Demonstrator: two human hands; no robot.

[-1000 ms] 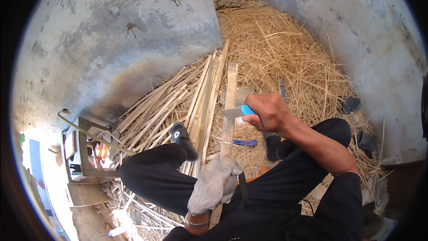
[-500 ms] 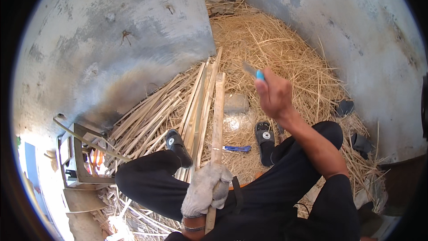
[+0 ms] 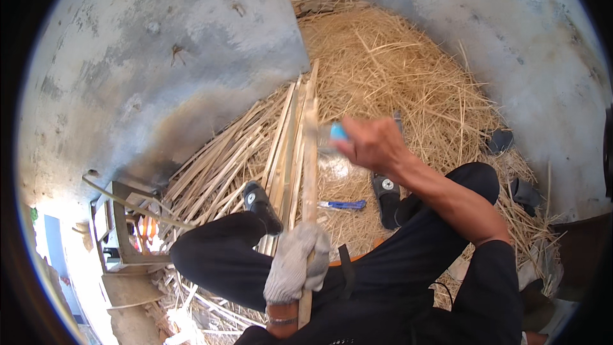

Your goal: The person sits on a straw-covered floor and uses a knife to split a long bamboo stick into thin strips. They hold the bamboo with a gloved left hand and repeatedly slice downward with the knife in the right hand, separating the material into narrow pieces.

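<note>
In a pale knitted glove, my left hand (image 3: 297, 265) is wrapped round a long flat strip of wood or bamboo (image 3: 309, 182), which points away from me between my legs. My bare right hand (image 3: 377, 144) is closed on a knife with a light blue handle (image 3: 338, 131). The knife's blade is smeared by motion; it crosses toward the far part of the strip, and I cannot tell if it touches. Below the right hand, a blue utility knife (image 3: 343, 205) lies on the shavings.
Several long pale strips (image 3: 223, 160) lie fanned out at the left. A heap of straw-like shavings (image 3: 383, 57) covers the floor ahead, between grey walls (image 3: 172, 38). My dark shoes (image 3: 386, 199) rest on either side of the strip. A wooden frame (image 3: 121, 230) stands at far left.
My right hand has come down and to the left with the knife, bringing the blade from beside the strip to the strip. The left hand keeps its hold.
</note>
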